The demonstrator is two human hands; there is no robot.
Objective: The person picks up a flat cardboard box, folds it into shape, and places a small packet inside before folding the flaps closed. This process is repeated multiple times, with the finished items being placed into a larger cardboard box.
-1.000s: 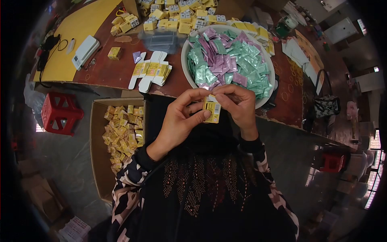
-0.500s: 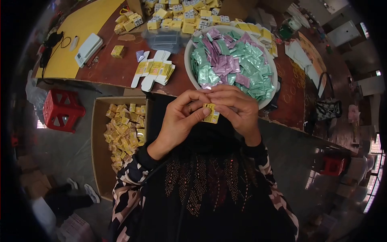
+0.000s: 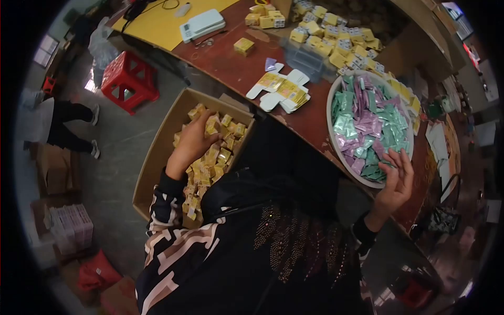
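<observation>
My left hand (image 3: 192,140) reaches over a cardboard box (image 3: 149,170) on my left, thumb spread from its fingers, and nothing shows in its grasp. Small yellow boxes (image 3: 212,155) fill the bottom of that carton, under and around the hand. At the near right rim of a white round basin (image 3: 332,123), my right hand (image 3: 396,181) hovers with fingers apart, holding nothing visible. Green and purple sachets (image 3: 370,126) are heaped in the basin. On the red-brown table lie flat unfolded yellow-and-white cartons (image 3: 283,90), beside a small purple sachet (image 3: 270,64).
A white scale (image 3: 202,25) and one yellow box (image 3: 244,46) stand further back. Yellow cartons (image 3: 341,42) are piled behind the basin, near clear plastic (image 3: 304,60). A red stool (image 3: 128,81) stands left of the table; a person's legs (image 3: 71,115) show beyond it.
My hands have parted from in front of me. The left went into the carton, and the small yellow box no longer shows in my fingers. The right moved beside the basin; the view turned left.
</observation>
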